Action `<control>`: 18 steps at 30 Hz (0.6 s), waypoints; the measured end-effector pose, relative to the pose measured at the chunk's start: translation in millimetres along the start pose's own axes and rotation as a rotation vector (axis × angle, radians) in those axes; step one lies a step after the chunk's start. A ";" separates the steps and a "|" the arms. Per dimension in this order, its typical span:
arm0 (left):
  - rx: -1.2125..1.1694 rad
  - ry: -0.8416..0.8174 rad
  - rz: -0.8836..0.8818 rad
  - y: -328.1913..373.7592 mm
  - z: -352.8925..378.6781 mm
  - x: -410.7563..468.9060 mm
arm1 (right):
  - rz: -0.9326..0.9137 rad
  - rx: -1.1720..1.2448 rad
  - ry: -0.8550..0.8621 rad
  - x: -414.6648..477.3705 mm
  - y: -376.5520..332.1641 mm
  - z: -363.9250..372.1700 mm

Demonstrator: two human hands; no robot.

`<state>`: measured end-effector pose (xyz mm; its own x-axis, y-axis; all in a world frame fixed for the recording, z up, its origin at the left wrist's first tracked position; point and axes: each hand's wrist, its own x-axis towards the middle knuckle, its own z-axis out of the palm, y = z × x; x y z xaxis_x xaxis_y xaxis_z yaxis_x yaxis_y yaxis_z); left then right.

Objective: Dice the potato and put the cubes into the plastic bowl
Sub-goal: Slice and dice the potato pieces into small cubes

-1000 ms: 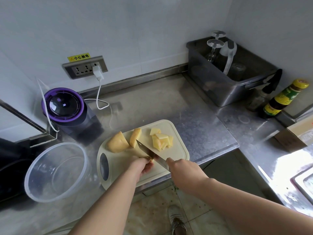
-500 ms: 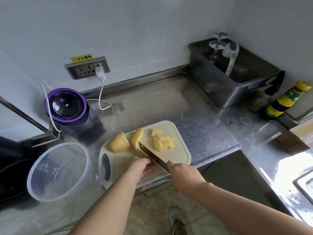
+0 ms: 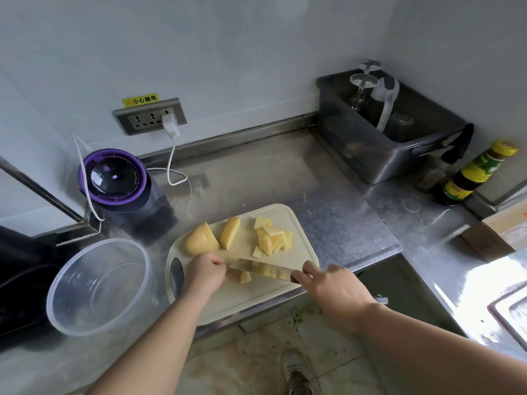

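Stainless-steel tabletop [image 3: 256, 178] runs along a pale wall and turns the corner toward a sink [image 3: 510, 309] at the right edge. Down at the front edge sits the cream cutting board [image 3: 242, 300], and that's where the action is. The right grip [image 3: 335, 292] is wrapped round the handle of the knife [image 3: 262, 269], whose blade is angled across the near middle of the board with its tip pointing at the other hand. The left grip [image 3: 206, 273] has its fingers curled down onto the small pieces [image 3: 242, 276] right beside the blade, holding them to the board. Farther back on the board lie a big potato chunk [image 3: 201, 239], a wedge [image 3: 229, 232] just beside it, and a pile of cut pieces [image 3: 273, 238] to the right. The plastic bowl [image 3: 97, 286] stands on the tabletop just left of the board, no cubes in it yet. Behind, a purple-rimmed appliance [image 3: 114, 178] stands below a wall socket [image 3: 149, 116] with a white charger [image 3: 170, 125] plugged in. A grey tub [image 3: 385, 143] holds upturned glasses [image 3: 362, 86] in the far corner, a sauce bottle [image 3: 473, 175] near it.
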<state>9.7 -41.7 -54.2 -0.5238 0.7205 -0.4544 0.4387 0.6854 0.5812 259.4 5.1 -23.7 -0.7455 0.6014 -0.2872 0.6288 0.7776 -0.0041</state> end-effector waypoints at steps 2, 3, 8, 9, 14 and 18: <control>-0.034 0.100 0.092 4.0 -8.9 1.1 | -0.048 -0.048 0.063 -2.1 8.1 7.3; -0.036 0.133 0.152 8.1 -11.1 1.7 | -0.062 -0.080 0.090 -2.6 12.4 11.6; 0.188 -0.022 0.347 32.1 4.8 13.1 | -0.073 -0.068 0.169 -9.2 30.7 25.2; 0.243 -0.051 0.345 35.1 9.8 16.1 | -0.054 -0.024 0.193 -11.8 35.1 25.9; 0.353 -0.052 0.265 38.0 34.8 30.2 | 0.062 0.172 0.360 -23.0 58.0 26.4; 0.489 0.010 0.278 43.5 51.0 31.5 | 0.257 0.304 0.374 -11.5 59.5 16.9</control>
<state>49.5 16.2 -77.6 -0.3463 0.8814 -0.3211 0.8473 0.4409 0.2963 309.2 41.3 -36.8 -0.5523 0.8324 0.0449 0.7952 0.5422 -0.2714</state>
